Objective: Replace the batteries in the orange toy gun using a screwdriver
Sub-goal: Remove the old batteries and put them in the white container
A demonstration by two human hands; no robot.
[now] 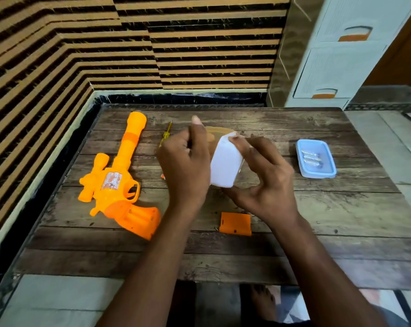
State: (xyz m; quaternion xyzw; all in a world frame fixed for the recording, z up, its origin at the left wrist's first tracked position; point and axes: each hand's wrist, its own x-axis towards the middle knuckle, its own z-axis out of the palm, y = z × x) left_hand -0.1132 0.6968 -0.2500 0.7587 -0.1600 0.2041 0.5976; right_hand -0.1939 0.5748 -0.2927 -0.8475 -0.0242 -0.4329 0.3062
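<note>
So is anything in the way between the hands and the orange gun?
Nothing on the table blocks it. The toy gun lies just beside the left hand, bare wood between. But both hands hold a white container, right hand included.

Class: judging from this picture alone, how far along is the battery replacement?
Done: the orange battery cover lies off the orange plastic toy gun, whose handle compartment looks open; the yellow-handled screwdriver is set down. In hand: both the left hand and right hand hold a white plastic container. Left: fitting batteries and refastening the cover.
</note>
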